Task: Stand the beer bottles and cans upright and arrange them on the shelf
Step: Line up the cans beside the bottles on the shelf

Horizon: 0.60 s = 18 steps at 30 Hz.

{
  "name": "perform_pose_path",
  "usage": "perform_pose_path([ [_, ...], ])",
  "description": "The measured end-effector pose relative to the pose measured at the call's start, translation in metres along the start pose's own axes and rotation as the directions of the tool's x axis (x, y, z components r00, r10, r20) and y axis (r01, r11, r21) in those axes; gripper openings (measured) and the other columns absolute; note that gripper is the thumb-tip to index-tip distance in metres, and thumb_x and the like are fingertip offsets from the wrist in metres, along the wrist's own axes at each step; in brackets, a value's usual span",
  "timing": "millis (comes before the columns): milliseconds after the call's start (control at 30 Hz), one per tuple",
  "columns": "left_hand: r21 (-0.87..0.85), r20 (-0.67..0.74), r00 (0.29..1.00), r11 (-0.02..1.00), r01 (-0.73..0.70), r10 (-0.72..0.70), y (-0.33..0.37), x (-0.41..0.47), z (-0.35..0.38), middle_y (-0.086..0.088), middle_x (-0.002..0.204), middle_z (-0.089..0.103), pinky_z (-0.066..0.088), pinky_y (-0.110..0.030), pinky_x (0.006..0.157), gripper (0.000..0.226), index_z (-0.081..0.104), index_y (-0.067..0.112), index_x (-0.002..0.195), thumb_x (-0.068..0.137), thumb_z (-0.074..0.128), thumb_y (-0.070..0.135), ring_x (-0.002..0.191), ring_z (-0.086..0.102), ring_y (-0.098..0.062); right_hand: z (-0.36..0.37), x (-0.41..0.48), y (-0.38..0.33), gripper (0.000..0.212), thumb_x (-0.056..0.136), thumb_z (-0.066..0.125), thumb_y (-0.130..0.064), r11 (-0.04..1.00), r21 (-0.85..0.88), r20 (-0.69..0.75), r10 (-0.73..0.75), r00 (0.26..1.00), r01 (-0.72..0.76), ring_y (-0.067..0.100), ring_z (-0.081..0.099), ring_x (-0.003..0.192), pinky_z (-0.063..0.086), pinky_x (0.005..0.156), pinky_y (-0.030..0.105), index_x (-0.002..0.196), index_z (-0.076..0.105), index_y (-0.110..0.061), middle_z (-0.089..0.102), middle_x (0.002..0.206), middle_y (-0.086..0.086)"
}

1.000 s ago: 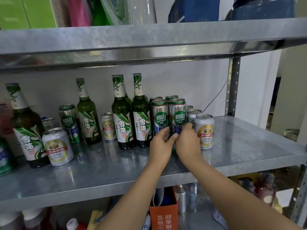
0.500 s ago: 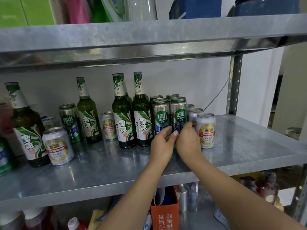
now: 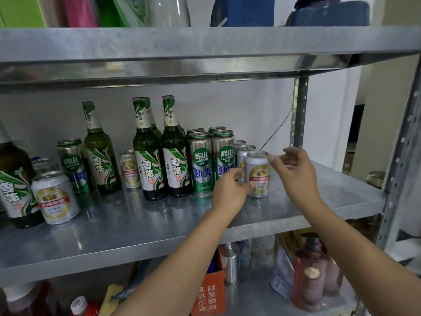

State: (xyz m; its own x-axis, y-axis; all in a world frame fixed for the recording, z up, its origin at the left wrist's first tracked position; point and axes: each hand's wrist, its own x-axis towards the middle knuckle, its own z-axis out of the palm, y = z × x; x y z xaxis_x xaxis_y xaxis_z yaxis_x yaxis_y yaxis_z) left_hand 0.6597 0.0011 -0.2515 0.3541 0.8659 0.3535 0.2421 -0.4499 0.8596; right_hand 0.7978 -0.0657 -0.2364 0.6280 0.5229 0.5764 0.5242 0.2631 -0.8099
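Left hand (image 3: 230, 190) loosely curled, right hand (image 3: 293, 172) fingers relaxed, arms outstretched.

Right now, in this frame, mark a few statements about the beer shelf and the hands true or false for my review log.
1. Every green bottle in view stands upright. True.
2. The short white can at the front right lies on its side. False: it stands upright on the shelf.
3. Two tall green cans stand in front, directly right of the paired bottles. True.
4. The right hand grips a bottle neck. False: it hovers with relaxed fingers beside the short white can's top, holding nothing.
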Motion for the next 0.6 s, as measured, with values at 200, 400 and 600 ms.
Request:
perform_pose_path([
  [200,0.181,-0.028,1.0,0.983,-0.001,0.006,0.001,0.006,0.015,-0.003,0.097,0.074,0.057,-0.036,0.076,0.027,0.07,0.014,0.105,0.082,0.073,0.028,0.088,0.069,-0.019,0.016,0.006,0.034,0.066,0.075,0.081,-0.036,0.995,-0.091,0.361,0.061,0.931,-0.03,0.014,0.064,0.101,0.055,0.086,0.031,0.13,0.05,-0.017,0.063,0.115,-0.001],
  [400,0.307,-0.078,0.996,0.952,-0.009,0.035,-0.003,0.006,0.025,-0.001,0.094,0.072,0.047,-0.027,0.064,0.029,0.07,0.018,0.104,0.08,0.071,0.034,0.083,0.066,-0.019,0.017,0.01,0.045,0.046,0.075,0.079,-0.033,0.999,0.009,0.436,0.028,0.9,-0.035,0.011,0.067,0.1,0.057,0.089,0.04,0.115,0.056,-0.033,0.07,0.11,-0.005],
  [600,0.299,-0.084,0.996,0.954,-0.006,0.033,-0.004,0.007,0.028,-0.002,0.098,0.072,0.04,-0.024,0.063,0.032,0.069,0.019,0.108,0.08,0.073,0.034,0.087,0.066,-0.02,0.018,0.01,0.046,0.044,0.077,0.079,-0.029,0.997,0.06,0.434,0.025,0.901,-0.057,0.012,0.067,0.102,0.056,0.091,0.043,0.113,0.055,-0.037,0.07,0.11,-0.005],
])
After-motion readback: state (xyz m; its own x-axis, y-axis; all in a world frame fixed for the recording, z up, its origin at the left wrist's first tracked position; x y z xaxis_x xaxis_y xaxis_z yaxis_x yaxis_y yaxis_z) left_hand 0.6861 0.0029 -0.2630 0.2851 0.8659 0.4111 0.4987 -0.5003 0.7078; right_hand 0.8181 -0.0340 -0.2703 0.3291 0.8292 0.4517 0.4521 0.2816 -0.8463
